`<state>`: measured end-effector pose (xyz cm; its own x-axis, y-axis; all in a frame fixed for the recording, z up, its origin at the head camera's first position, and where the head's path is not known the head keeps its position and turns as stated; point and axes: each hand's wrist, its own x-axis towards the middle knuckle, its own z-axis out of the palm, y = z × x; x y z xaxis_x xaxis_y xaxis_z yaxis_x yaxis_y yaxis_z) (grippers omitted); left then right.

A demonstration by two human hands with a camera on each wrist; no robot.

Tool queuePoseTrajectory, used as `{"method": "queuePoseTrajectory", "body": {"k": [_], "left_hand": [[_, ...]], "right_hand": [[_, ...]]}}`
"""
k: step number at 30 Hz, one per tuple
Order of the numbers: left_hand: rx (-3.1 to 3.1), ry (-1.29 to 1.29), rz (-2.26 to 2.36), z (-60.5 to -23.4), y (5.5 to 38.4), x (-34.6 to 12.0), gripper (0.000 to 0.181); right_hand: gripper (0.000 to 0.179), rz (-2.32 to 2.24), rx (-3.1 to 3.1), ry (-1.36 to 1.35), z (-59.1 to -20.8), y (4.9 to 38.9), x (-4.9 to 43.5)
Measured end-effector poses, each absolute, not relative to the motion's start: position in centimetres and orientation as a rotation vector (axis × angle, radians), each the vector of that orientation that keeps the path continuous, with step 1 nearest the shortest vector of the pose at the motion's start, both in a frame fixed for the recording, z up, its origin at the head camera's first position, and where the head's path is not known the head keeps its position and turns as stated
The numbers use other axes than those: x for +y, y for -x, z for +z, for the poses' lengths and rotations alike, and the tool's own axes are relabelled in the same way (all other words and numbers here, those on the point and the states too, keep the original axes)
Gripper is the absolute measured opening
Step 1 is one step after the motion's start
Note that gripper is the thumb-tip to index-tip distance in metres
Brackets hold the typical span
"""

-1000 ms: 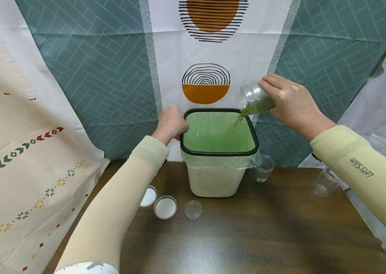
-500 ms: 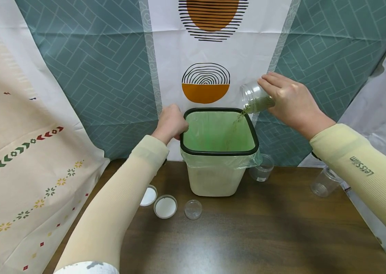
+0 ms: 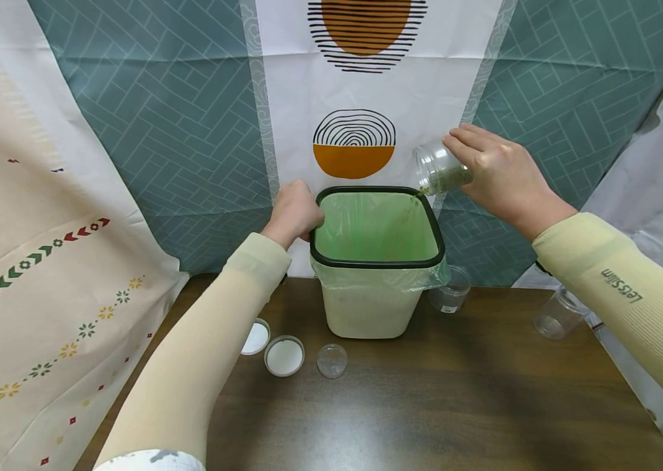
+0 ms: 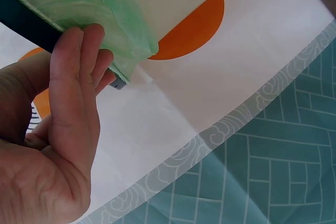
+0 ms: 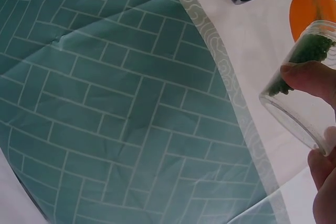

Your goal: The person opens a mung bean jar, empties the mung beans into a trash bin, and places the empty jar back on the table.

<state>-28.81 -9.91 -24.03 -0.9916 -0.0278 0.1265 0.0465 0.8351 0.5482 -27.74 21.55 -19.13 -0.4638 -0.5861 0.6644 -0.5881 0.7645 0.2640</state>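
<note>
A pale waste bin [image 3: 369, 311] with a black rim [image 3: 377, 264] and a thin green bag [image 3: 361, 226] inside stands upright on the table. My left hand [image 3: 295, 210] grips the bin's left rim; in the left wrist view its fingers [image 4: 71, 82] curl over the dark rim and the bag. Above the bin's back right corner, my right hand [image 3: 499, 170] holds a clear jar [image 3: 428, 160], tilted with its open mouth toward the bin. Small green bits [image 5: 313, 48] lie along the jar's lower side, and a few hang at its mouth.
Two white-centred round lids [image 3: 284, 356] and a small clear lid [image 3: 331, 361] lie in front of the bin. A clear container [image 3: 450, 289] stands behind the bin's right side, another clear cup [image 3: 558, 315] farther right. A patterned cloth [image 3: 190, 131] hangs behind.
The stream of green bits from the jar has thinned from a thick pour to a few bits at the mouth. Less is left in the jar. Both hands have stayed nearly still.
</note>
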Motion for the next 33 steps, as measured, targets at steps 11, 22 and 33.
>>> {"method": "queuePoseTrajectory", "body": {"k": [11, 22, 33], "left_hand": [[-2.904, -0.020, -0.873, -24.00, 28.86, -9.78, 0.015], [-2.894, -0.003, -0.869, -24.02, 28.83, -9.87, 0.015], [-2.895, 0.005, -0.868, -24.12, 28.98, -9.87, 0.018]], "right_hand": [[0.072, -0.007, -2.181, -0.865, -18.92, 27.55, 21.39], [0.072, -0.026, -2.183, -0.865, -18.79, 27.57, 21.39], [0.068, -0.014, -2.165, -0.885, -18.86, 27.66, 21.53]]}}
